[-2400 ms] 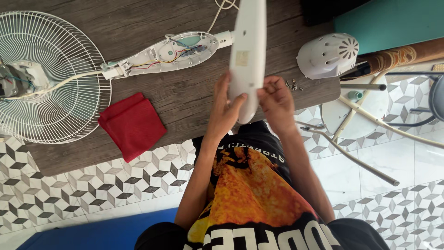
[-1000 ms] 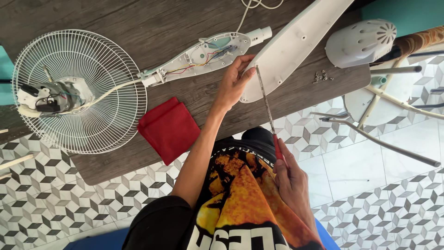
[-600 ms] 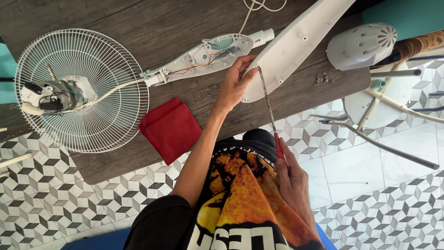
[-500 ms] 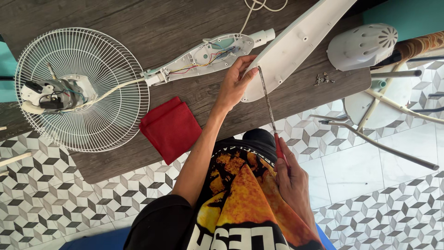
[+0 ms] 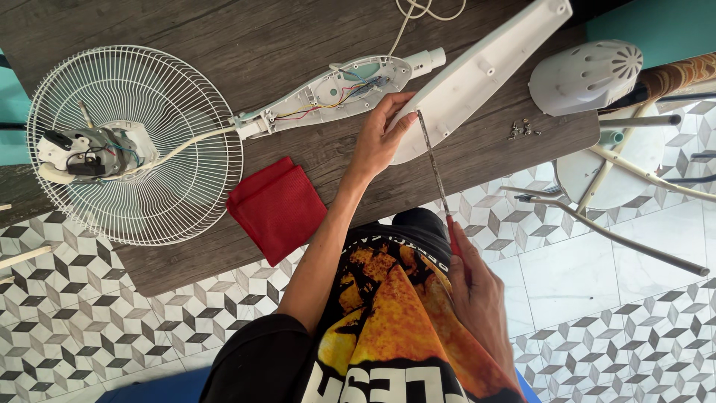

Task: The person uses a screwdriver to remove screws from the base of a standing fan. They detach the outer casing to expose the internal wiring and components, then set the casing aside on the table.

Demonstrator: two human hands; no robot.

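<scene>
Screwdriver (image 5: 436,168) in right hand (image 5: 477,295) — tip on white cover (image 5: 485,71).

A wire fan guard (image 5: 134,145) with its bare motor (image 5: 93,153) lies at the left of the dark wooden worktop (image 5: 224,37). A red cloth (image 5: 277,209) lies near the front edge. Loose screws (image 5: 522,129) sit below a white motor cover (image 5: 585,75). A white cord (image 5: 418,11) lies at the far edge.

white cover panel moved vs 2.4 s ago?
Yes. The white cover panel lay along the table depth then; now it slants toward the far right, its near end still by the open control housing.
</scene>
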